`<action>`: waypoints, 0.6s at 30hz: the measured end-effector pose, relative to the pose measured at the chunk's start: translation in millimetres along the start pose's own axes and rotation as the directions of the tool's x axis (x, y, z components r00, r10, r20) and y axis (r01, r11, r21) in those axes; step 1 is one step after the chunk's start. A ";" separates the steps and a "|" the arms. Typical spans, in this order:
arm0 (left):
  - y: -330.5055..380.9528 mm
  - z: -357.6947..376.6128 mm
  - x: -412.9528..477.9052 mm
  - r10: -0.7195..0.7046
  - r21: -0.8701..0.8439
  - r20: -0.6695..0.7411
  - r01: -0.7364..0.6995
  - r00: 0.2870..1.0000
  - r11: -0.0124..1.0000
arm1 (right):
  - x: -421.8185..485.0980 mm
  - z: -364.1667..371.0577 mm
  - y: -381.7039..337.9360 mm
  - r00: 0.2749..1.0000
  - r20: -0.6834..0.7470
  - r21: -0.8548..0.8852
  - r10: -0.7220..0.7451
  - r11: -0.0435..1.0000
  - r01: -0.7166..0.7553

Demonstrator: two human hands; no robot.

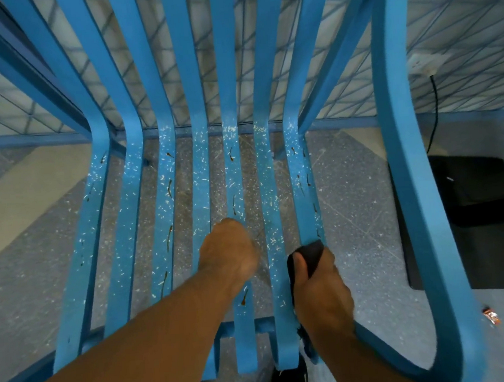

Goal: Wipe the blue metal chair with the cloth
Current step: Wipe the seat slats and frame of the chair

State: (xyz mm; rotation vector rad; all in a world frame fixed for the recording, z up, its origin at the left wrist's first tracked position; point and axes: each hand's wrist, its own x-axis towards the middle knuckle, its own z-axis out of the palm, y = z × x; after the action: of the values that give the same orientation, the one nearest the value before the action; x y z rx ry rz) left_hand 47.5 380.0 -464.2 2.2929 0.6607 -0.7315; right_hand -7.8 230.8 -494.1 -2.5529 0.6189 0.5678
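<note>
- Cloth (310,254): one dark piece was bunched in the right hand (322,293), whose fingers and thumb were wrapped tightly round it. A ragged end hung out below the wrist.
- It was pressed on the outermost right slat of the blue metal chair (137,200), near the seat's front edge.
- One left hand (228,250) lay curled like a fist on the middle of the seat, over the fourth and fifth slats counted from the left. Its fingers were hidden under the knuckles, so I could not tell whether they held a slat or nothing.
- The two hands were near each other, with one slat lying between them.
- Seven slats (168,179) made up the seat and bent upward into the back.
- White specks, too many to count, were scattered over all seven, thickest at the bend. Dark brown streaks (170,238) marked several of them.
- One looped armrest (409,178) curved down the chair's right side, just beside the right hand's slat.
- A speckled grey floor (41,282) showed through the gaps and around the chair.
- One black mat (473,218) lay on that floor to the right of the armrest.
- One white socket block (421,64) sat beyond it, with one black cable (435,110) running down from it.
- One small orange and white object (491,316) lay on the floor, too blurred to identify.
- Blue wire mesh (471,7) stood behind the chair back.
- One dark shoe (289,377) showed below the seat's front edge.
</note>
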 end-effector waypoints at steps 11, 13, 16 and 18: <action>-2.1 1.4 4.0 0.025 0.043 -0.028 -0.024 0.999 0.999 | 71.1 -7.2 -51.2 0.993 -0.096 -0.069 -0.069 0.996 0.063; -1.3 1.3 4.8 0.018 0.059 -0.032 -0.016 0.999 0.998 | 66.9 -6.4 -50.5 0.988 -0.106 -0.064 -0.109 0.993 0.103; -1.9 1.2 5.7 0.020 0.077 -0.030 -0.018 0.999 0.997 | 54.1 -5.2 -42.8 0.978 -0.124 -0.051 -0.170 0.985 0.164; -2.3 1.0 5.9 0.025 0.076 -0.026 -0.023 0.999 0.997 | 42.6 -4.8 -33.5 0.972 -0.125 -0.032 -0.198 0.980 0.195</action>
State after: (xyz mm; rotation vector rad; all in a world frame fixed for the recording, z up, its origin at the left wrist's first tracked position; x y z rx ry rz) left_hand 50.0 382.4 -469.6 2.3794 0.6264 -0.7274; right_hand 45.2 241.3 -499.9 -2.6454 0.3972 0.3462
